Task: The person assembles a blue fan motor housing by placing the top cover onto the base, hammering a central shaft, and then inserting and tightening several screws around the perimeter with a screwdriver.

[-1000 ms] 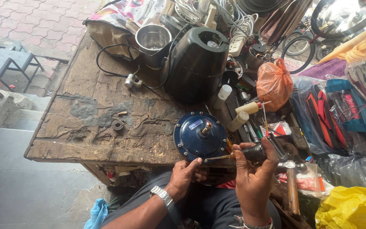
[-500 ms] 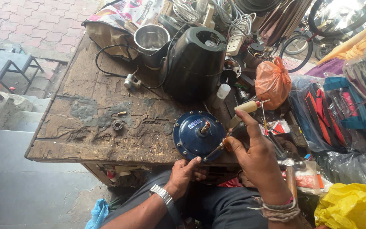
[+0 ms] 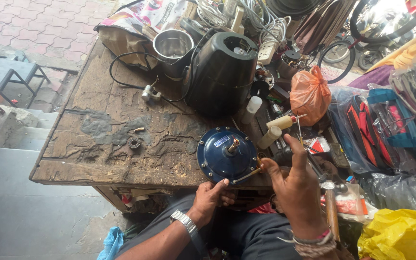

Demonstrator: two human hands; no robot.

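Note:
A round blue motor housing (image 3: 226,155) with a short metal shaft lies at the near edge of the worn wooden workbench (image 3: 102,139). My left hand (image 3: 211,198), a metal watch on its wrist, grips the housing's near rim from below. My right hand (image 3: 293,187) hovers just right of the housing, fingers spread, with a thin screwdriver (image 3: 247,175) pinched under the thumb, its shaft pointing at the housing's lower right rim.
A black appliance base (image 3: 221,72) and a steel jar (image 3: 172,47) stand behind. White bottles (image 3: 271,134), an orange plastic bag (image 3: 309,94), tangled cables, a hammer (image 3: 331,212), a small metal ring (image 3: 134,142), a yellow bag (image 3: 400,236) and grey steps at left.
My right hand let go of a dark part it held close to me, moved forward and opened its fingers beside the housing. The left hand has stayed on the rim.

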